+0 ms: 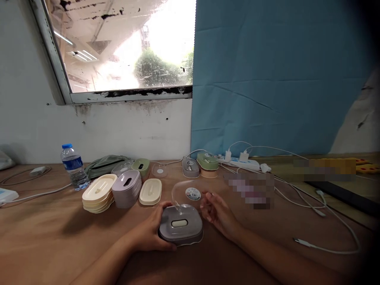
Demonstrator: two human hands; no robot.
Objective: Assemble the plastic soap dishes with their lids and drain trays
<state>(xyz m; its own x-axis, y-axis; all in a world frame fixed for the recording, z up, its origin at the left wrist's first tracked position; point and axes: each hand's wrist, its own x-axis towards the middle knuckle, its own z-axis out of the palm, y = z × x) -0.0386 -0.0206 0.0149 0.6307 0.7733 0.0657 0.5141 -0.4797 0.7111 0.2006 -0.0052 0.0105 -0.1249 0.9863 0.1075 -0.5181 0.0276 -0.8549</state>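
Observation:
My left hand [156, 231] is wrapped round the left side of a grey oval plastic box [185, 220] with a cream-coloured insert in the slot on its top. Just behind that box is a clear plastic lid [180, 190] bearing a round printed sticker [193, 194]. My right hand [218, 213] has its fingers curled and pinched at the lid's right edge; the exact contact is hard to see. A cream lid [151, 191] lies behind my left hand. Left of it stand stacked lilac covers [127, 190] and stacked cream lids [99, 188].
A water bottle [75, 168] and a green pouch [103, 165] stand at the back left. Green box parts [208, 161] and a grey box [190, 167] sit near the wall. A power strip [247, 163] trails white cables [335, 247] across the right side.

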